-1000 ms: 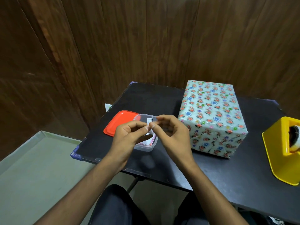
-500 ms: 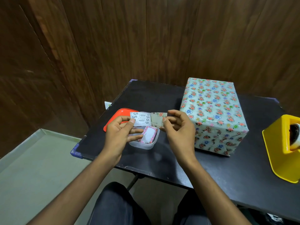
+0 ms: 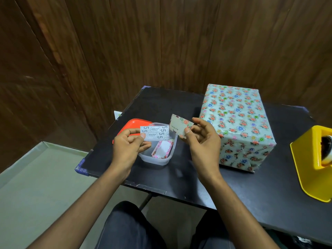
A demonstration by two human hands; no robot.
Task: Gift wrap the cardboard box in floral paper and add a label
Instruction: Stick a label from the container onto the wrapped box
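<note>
Evidently the label, pinched at its lower edge by the right hand above the clear tub, is light, floppy and sticky-backed, so edges suit best; its long axis slants toward the wrapped box on the bench; the left hand pinches the backing strip

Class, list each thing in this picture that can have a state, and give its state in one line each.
wrapped box: fully wrapped, no label visible.
label sticker: peeled, pinched by right hand.
backing paper: pinched by left hand.
plastic container: open, labels inside.
red lid: off, lying beside container.
tape dispenser: untouched on table.
</note>
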